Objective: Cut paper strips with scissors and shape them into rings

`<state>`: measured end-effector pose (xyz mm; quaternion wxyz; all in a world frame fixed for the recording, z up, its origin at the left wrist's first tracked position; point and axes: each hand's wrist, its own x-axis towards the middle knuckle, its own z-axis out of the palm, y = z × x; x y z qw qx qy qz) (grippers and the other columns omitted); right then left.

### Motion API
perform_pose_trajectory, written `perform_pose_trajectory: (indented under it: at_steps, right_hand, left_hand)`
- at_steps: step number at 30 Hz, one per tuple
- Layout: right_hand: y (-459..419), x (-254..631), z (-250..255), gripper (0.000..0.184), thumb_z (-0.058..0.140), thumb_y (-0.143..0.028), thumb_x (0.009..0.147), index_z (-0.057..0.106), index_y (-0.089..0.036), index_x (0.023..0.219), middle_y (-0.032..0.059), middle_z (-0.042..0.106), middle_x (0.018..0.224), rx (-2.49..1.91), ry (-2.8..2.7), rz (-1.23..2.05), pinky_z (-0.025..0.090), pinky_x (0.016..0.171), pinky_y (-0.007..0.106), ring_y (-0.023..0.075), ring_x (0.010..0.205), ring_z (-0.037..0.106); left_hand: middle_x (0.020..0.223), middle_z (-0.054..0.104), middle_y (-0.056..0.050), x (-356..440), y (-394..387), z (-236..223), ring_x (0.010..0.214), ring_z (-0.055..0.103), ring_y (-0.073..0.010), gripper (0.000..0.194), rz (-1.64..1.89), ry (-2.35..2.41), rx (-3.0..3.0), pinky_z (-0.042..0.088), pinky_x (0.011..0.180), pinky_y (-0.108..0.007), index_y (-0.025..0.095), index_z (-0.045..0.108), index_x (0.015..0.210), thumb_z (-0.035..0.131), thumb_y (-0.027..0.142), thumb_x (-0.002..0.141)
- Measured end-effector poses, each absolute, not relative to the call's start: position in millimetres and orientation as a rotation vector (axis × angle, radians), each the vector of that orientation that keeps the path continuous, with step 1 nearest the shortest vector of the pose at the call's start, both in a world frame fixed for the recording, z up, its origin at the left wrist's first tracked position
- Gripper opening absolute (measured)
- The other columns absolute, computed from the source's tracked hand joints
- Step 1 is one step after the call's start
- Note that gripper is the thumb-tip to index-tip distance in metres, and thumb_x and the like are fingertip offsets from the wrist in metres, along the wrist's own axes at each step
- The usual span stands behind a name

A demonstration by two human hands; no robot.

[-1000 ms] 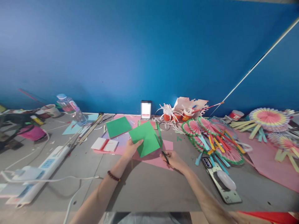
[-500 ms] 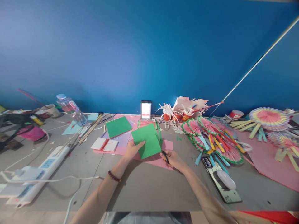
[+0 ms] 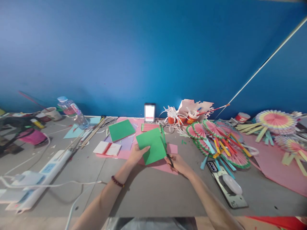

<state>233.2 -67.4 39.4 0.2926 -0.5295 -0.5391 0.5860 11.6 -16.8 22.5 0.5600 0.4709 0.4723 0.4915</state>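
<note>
A green square of paper (image 3: 152,147) is pinched in my left hand (image 3: 139,154), thumb on top and fingers underneath. My right hand (image 3: 177,162) grips a pair of dark scissors (image 3: 169,159) at the sheet's lower right edge, and a thin green strip runs along that edge. Pink paper (image 3: 165,166) lies under the work. Behind it sits a striped pink and green folded piece (image 3: 151,127). Another green sheet or stack (image 3: 122,130) rests at the back left, above a white pad with a red band (image 3: 107,149).
At right lie several folded paper fans (image 3: 206,134) and a phone (image 3: 227,185) with a white case on it. A small screen (image 3: 150,112) leans on the blue wall. A power strip (image 3: 45,179), white cables and a tilted plastic bottle (image 3: 74,111) occupy the left.
The green paper has shifted slightly right and down toward the scissors, my left hand moving with it. My right hand has barely moved.
</note>
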Motion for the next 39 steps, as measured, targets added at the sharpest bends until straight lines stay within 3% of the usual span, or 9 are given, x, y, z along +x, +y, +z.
perform_pose_trajectory:
  at_steps: [8, 22, 30, 39]
  right_hand:
    - [-64, 234, 31, 0.039, 0.066, -0.051, 0.070, 0.046, -0.019, 0.060, -0.0051, 0.047, 0.046, -1.423, -1.411, 1.546, 0.025, 0.039, 0.021, 0.0054, 0.034, 0.035]
    - [-61, 236, 24, 0.037, 0.065, -0.050, 0.071, 0.048, -0.019, 0.060, -0.0057, 0.048, 0.046, -1.437, -1.412, 1.539, 0.027, 0.037, 0.019, 0.0055, 0.035, 0.037]
    - [-65, 235, 32, 0.040, 0.064, -0.053, 0.073, 0.046, -0.019, 0.060, -0.0058, 0.047, 0.044, -1.415, -1.427, 1.543, 0.021, 0.035, 0.019, 0.0044, 0.032, 0.034]
    - [-65, 235, 30, 0.041, 0.059, -0.056, 0.075, 0.047, -0.018, 0.064, -0.0060, 0.049, 0.044, -1.395, -1.411, 1.573, 0.023, 0.034, 0.019, 0.0037, 0.031, 0.031]
  left_hand:
    - [0.100, 0.073, -0.015, 13, -19, 28, 0.094, 0.068, -0.0337, 0.051, 1.163, 1.098, 1.091, 0.053, 0.087, -0.047, 0.013, 0.073, 0.092, 0.083, 0.045, 0.053]
    - [0.099, 0.073, -0.013, 13, -19, 31, 0.094, 0.068, -0.0311, 0.051, 1.145, 1.133, 1.084, 0.053, 0.087, -0.042, 0.014, 0.072, 0.090, 0.082, 0.047, 0.053]
    - [0.102, 0.073, -0.013, 12, -18, 27, 0.096, 0.068, -0.0321, 0.048, 1.135, 1.098, 1.097, 0.053, 0.087, -0.043, 0.015, 0.073, 0.090, 0.082, 0.046, 0.055]
    - [0.107, 0.071, -0.014, 12, -21, 32, 0.102, 0.065, -0.0330, 0.056, 1.069, 1.079, 1.133, 0.052, 0.091, -0.044, 0.014, 0.072, 0.096, 0.081, 0.048, 0.054]
